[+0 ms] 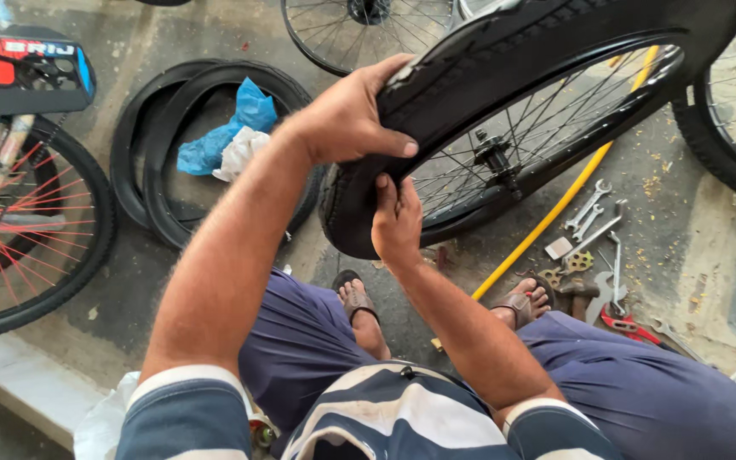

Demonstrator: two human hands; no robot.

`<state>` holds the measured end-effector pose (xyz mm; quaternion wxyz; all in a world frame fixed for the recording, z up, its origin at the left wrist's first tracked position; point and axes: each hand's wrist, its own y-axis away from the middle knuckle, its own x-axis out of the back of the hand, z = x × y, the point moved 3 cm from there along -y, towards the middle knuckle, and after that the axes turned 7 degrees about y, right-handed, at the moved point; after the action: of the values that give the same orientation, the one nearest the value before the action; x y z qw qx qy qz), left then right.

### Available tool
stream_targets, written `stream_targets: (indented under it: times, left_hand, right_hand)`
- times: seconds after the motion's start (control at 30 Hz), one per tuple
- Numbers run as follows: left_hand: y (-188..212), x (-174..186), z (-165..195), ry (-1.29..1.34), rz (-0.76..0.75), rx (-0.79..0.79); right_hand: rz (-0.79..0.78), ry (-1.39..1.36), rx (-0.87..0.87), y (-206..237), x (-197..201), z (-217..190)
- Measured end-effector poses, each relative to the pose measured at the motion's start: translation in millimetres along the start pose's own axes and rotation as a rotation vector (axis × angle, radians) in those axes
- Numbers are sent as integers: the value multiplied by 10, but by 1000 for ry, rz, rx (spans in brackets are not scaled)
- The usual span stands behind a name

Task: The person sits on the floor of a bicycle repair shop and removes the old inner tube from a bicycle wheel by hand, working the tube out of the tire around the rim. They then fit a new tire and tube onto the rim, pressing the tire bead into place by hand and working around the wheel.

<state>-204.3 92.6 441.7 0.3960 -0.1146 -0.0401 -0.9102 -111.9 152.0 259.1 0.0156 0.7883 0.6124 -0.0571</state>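
Tyre (504, 51), black, half-seated on the wheel (521, 136), which is held up over the person's knees. Left hand (347, 115) clamps over the tyre's near edge, thumb along the sidewall. Right hand (395, 223) just below it, fingers curled round the tyre's bottom edge. Judgement: work the bead on in short bites, the left pinning what is seated, the right rolling with the palm heel. Hose (555, 209), yellow, on the floor beneath the tyre; spanners (594, 213) beside it.

Spare tyres (159, 153) crowd floor left; wrenches (594, 221), yellow hose (555, 209) clutter right; spokes (530, 128) block through-reach.
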Motion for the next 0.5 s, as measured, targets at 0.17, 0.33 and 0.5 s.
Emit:
stream_targets:
  times: [0.17,0.33,0.5]
  left_hand:
    - [97,-355,53,-641,406,-62]
    - [93,-373,-84,-740,452,-278]
    - [-35,-325,-312,-882,466,-149]
  right_hand:
    - [-104,-331,109,-144,71,181]
    - [-42,-138,294,161,287,429]
    - [-259,377,464,445,231,553]
